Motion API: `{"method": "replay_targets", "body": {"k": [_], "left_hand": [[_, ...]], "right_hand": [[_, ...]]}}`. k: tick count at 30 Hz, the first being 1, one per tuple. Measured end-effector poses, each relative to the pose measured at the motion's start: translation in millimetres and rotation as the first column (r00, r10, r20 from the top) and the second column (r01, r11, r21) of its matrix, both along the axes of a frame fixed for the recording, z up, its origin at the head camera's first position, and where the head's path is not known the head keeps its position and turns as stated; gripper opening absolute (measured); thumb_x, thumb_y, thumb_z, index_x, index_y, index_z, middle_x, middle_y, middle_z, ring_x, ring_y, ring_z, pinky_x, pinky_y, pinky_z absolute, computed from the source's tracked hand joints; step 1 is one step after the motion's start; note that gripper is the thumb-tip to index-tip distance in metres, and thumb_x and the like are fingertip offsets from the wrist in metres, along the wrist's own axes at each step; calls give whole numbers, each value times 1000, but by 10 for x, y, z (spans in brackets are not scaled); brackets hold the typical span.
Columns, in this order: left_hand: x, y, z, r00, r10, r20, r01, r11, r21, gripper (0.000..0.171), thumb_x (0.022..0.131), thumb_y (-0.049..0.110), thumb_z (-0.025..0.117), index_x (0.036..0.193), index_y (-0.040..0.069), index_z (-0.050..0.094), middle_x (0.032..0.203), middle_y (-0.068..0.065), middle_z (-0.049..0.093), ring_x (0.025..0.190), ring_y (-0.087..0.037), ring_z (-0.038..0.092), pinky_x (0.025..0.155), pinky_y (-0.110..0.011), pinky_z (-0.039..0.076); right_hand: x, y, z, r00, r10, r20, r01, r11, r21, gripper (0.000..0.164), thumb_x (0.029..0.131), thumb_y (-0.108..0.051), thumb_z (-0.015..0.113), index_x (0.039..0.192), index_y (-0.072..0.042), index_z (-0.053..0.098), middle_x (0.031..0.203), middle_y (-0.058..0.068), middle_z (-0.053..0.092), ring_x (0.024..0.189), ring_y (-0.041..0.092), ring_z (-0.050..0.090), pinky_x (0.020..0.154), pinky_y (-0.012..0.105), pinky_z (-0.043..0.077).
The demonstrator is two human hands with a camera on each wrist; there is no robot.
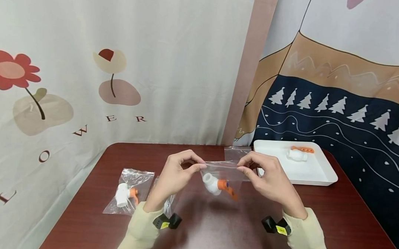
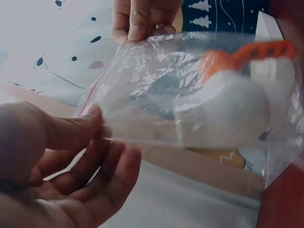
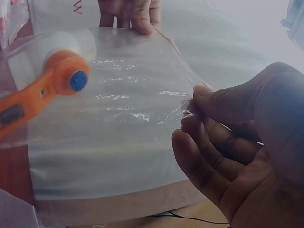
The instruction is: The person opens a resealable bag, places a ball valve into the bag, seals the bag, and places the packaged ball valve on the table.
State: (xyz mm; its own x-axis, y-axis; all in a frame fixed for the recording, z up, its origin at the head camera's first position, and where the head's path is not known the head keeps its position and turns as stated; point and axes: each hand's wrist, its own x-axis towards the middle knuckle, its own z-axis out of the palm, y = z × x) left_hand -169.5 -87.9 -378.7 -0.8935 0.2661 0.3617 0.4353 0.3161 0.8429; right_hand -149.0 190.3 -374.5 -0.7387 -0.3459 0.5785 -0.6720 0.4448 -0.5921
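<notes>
Cream sleeves [image 1: 141, 226] with black wrist devices [image 1: 167, 221] come in at the near edge of the view, leading to two bare hands. Between these hands hangs a clear zip-lock bag [image 1: 222, 172], over the middle of the table, with a white plastic valve [image 1: 211, 183] inside it. An orange lever handle [image 1: 229, 190] angles down from the valve, and the right wrist view shows a blue cap [image 3: 79, 80] on its hub. Thumb and fingers of the left hand [image 1: 178, 175] pinch one top corner of the bag; the right hand [image 1: 269, 176] pinches the other, so the mouth is stretched between them. A red line [image 2: 90, 97] runs along that edge; whether the zip is sealed I cannot tell.

To the left lies a second bagged valve [image 1: 122, 195], also orange-handled. Another clear bag [image 1: 170, 205] is partly hidden by the left forearm. Behind the right hand, a flat clear bag [image 1: 236, 153] lies next to a white tray [image 1: 327, 176], which holds a white valve body [image 1: 297, 155] and an orange handle [image 1: 303, 149]. Beneath everything is a reddish-brown table [image 1: 352, 224]; beyond it hang a flower-print curtain [image 1: 182, 64] and a navy tree-patterned cloth [image 1: 349, 134].
</notes>
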Motion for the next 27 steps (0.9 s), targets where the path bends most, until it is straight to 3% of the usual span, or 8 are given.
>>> {"method": "replay_targets", "body": {"k": [8, 14, 18, 23, 27], "left_hand": [[-14, 108, -53, 997, -44, 56, 29, 970, 241, 4, 90, 11, 79, 92, 7, 78, 90, -13, 79, 72, -10, 69, 61, -18, 47], [31, 155, -33, 996, -35, 83, 10, 958, 285, 8, 89, 9, 80, 91, 1, 78, 89, -14, 80, 75, -18, 74, 59, -17, 47], [68, 171, -28, 992, -77, 96, 43, 949, 314, 13, 89, 11, 81, 92, -1, 76, 91, -16, 79, 74, -18, 75, 59, -17, 51], [102, 208, -69, 987, -129, 90, 93, 940, 330, 9, 90, 9, 79, 95, 2, 77, 91, -20, 78, 58, -9, 61, 48, -16, 39], [120, 250, -99, 986, -151, 75, 121, 943, 311, 9, 90, 11, 80, 95, 4, 78, 88, -19, 77, 51, -5, 47, 44, -17, 33]], "right_hand": [[-21, 24, 2, 998, -40, 54, 43, 998, -42, 18, 90, -6, 78, 95, -22, 72, 85, -8, 70, 73, 6, 61, 70, 16, 54], [-25, 45, 16, 995, -49, 91, 52, 998, -39, 17, 91, -6, 77, 96, -22, 72, 87, -6, 71, 75, 7, 61, 72, 17, 54], [-23, 49, 15, 990, -45, 131, 49, 998, -27, 16, 92, -8, 77, 98, -22, 70, 88, -7, 69, 75, 8, 61, 70, 19, 55], [-3, -6, -14, 984, -34, 174, 31, 999, 17, 26, 91, -11, 78, 112, -22, 66, 98, -8, 69, 81, 8, 64, 74, 23, 57], [3, -117, -48, 994, 5, 113, -8, 1000, 29, 29, 90, -11, 79, 115, -21, 68, 103, -9, 71, 85, 5, 67, 79, 25, 59]]}}
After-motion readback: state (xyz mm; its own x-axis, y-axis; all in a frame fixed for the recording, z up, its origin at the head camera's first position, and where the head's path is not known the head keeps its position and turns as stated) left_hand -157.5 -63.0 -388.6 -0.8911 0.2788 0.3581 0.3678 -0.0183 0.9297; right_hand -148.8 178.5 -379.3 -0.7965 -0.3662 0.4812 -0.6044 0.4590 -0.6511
